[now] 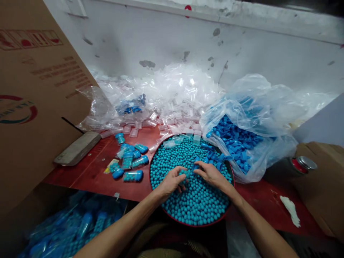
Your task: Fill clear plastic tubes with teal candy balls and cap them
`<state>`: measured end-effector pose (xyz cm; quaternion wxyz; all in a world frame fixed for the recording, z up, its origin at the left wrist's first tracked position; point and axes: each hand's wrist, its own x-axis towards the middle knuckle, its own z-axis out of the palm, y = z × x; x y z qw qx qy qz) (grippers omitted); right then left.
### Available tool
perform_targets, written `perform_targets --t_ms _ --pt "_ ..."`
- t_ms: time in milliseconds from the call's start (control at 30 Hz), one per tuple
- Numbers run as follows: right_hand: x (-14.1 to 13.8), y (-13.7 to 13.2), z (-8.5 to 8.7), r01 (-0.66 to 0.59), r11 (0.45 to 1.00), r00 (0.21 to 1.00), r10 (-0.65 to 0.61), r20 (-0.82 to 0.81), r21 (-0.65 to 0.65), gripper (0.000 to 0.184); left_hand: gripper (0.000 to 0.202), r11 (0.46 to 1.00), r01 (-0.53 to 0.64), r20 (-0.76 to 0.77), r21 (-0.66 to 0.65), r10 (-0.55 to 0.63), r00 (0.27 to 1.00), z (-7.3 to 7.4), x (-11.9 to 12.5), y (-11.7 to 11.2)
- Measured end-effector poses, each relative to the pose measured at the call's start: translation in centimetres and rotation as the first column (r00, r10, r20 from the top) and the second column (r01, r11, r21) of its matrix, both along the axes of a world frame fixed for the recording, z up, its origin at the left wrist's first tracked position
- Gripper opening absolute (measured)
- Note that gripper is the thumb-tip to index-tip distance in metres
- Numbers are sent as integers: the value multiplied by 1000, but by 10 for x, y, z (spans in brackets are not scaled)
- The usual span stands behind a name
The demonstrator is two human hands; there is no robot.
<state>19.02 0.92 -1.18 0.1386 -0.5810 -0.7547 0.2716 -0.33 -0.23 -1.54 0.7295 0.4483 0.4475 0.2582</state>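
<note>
Red tabletop (pixel 94 179) against a scuffed white wall (pixel 134 39) that runs across the top of the frame. Left edge: big printed carton (pixel 24 150), with a grey block (pixel 77 147) on the table beside it. Lower left, below table level: pile of filled tubes (pixel 86 225). Left of center: loose cluster of blue-capped tubes (pixel 128 159) with teal contents. Upper center: heap of clear empty tubes (pixel 182 93) along the wall. Center: round red-rimmed tray (pixel 197 225) full of teal beads (pixel 199 208), some clear tubes at its far edge, loose blue caps (pixel 215 157) at its upper right. Right: open plastic bag (pixel 268 125) of more blue caps, then a metal-lidded container (pixel 306 163), white scrap (pixel 290 210), brown cardboard (pixel 317 179).

Left hand (pixel 173 181): fingers curled, thumb near index, slight gap; contents blurred, can't tell if gripping. Right hand (pixel 211 173): thumb and index part-open at a blue cap; can't confirm a pinch.

Both forearms come up from the bottom edge, hands low over the beads, fingertips facing each other, well inside the rim.
</note>
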Motion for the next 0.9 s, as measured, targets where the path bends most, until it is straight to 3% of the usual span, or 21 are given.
perform_targets --t_ms 133,267,367,533,733,900 --pt "8 0 15 -48 985 942 -12 337 167 35 33 999 32 -32 -5 -32 999 6 -1 -2" --pt "5 4 12 -271 941 861 144 487 201 35 31 999 46 -35 -13 -46 998 8 -1 -3" --pt "-1 5 4 -282 936 876 162 454 209 23 28 999 43 -42 -1 -43 998 8 0 -3" --pt "-12 -6 5 -109 950 961 25 276 294 24 32 997 32 -34 66 -30 999 7 4 -2" --pt "-20 -24 8 -242 903 970 214 117 355 37 48 998 9 105 65 -16 994 9 4 -5" --pt "-22 -30 14 -149 925 989 130 75 351 31 52 994 -44 144 97 29 989 8 4 -7"
